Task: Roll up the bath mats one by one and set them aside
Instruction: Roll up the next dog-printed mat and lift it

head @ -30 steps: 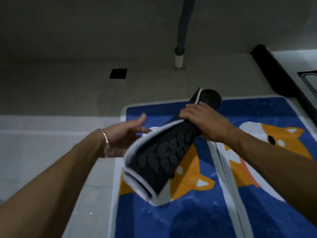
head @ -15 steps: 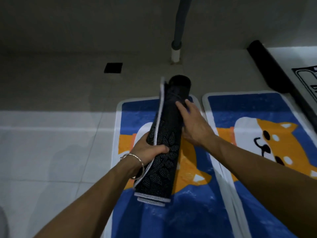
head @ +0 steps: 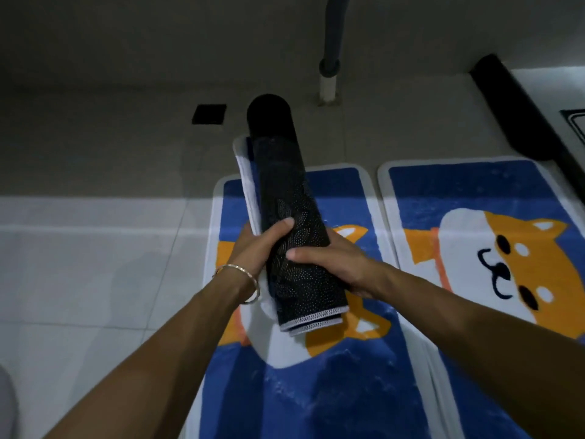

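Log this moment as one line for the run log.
left hand: grips rolled mat | right hand: grips it too | roll: held above left flat mat, not yet set aside | right flat mat: unrolled

rolled mat [head: 294,217]: dotted black rubbery backing, stitched white edge | flat mats [head: 348,375]: plush blue pile | floor [head: 95,280]: glossy tile | bracelet [head: 240,270]: shiny metal

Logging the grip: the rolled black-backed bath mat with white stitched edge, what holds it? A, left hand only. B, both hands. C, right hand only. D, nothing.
B: the left hand and right hand both grip the rolled black-backed bath mat near its lower end.
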Motion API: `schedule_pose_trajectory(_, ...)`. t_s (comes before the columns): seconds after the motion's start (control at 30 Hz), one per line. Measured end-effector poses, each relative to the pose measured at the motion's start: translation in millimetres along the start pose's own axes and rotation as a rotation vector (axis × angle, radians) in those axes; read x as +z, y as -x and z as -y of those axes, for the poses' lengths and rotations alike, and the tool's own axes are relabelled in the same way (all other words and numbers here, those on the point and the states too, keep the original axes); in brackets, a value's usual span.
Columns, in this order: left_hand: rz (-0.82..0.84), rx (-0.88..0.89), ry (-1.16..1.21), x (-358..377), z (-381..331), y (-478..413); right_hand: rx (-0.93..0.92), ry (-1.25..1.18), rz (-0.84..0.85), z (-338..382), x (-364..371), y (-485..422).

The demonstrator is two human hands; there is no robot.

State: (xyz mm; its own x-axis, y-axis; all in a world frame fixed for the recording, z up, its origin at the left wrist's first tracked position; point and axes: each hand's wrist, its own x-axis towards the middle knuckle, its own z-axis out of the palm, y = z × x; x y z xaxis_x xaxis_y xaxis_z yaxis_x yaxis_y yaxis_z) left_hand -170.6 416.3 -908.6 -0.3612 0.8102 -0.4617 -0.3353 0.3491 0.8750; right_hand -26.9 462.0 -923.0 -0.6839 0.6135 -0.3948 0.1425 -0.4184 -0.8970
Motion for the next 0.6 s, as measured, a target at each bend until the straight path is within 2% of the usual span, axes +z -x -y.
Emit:
schedule_pose_trajectory(0.1,-0.062,0.048,-0.102,12.5,-1.2,-4.0,-0.028,0.417,-0.103,-0.6,-7.9,2.2)
schedule_pose_trajectory(0.2,-0.099,-0.009,-0.123,20.9,6.8,-5.8,-0.053,0.582,-0.129,-6.2,-9.9,4.6)
schedule_pose_trajectory(0.3,-0.143,-0.012,-0.147,25.2,8.3,-11.1,-0.037,0.452,-0.089,-8.3,-18.7,8.1)
schedule_pose_trajectory(0.43,-0.099,0.049,-0.149,39.7,4.5,-18.5,0.016,0.213,-0.021,2.5,-40.0,22.2)
schedule_pose_trajectory(0.6,-0.021,0.138,-0.14,74.9,1.4,-35.5,0.021,0.206,-0.115,-1.6,-71.6,27.4)
